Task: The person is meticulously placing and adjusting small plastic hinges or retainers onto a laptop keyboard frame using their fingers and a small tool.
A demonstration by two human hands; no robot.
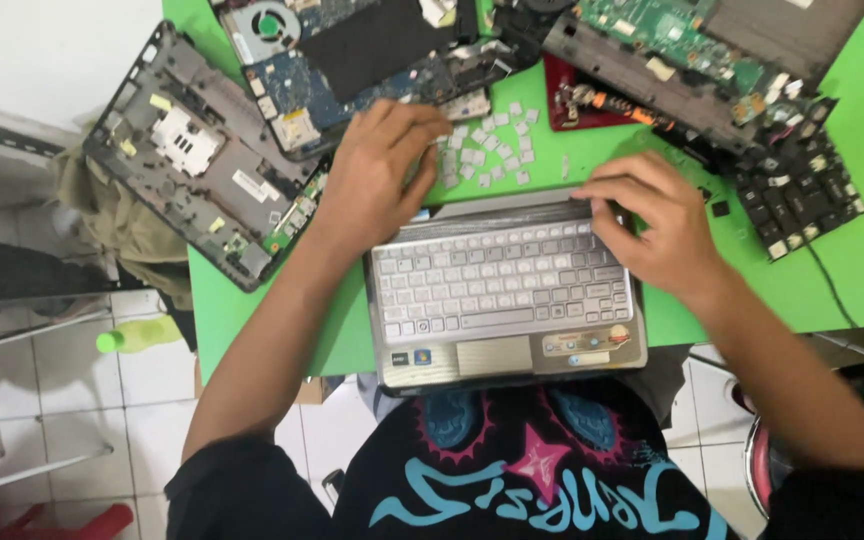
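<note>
A small silver laptop (504, 300) lies on the green table (252, 300) at its near edge, keyboard up. My left hand (377, 170) rests at the laptop's far left corner, fingers curled over loose grey keycaps (497, 145) scattered behind it. My right hand (652, 220) presses on the far right corner of the keyboard, fingers bent down onto the top key row. Whether either hand pinches a key is hidden by the fingers.
A grey laptop bottom case (192, 155) lies at the left, hanging over the table edge. A blue motherboard with fan (342, 60) sits at the back, a green board in a chassis (692, 50) back right, a black broken keyboard (802, 190) at right.
</note>
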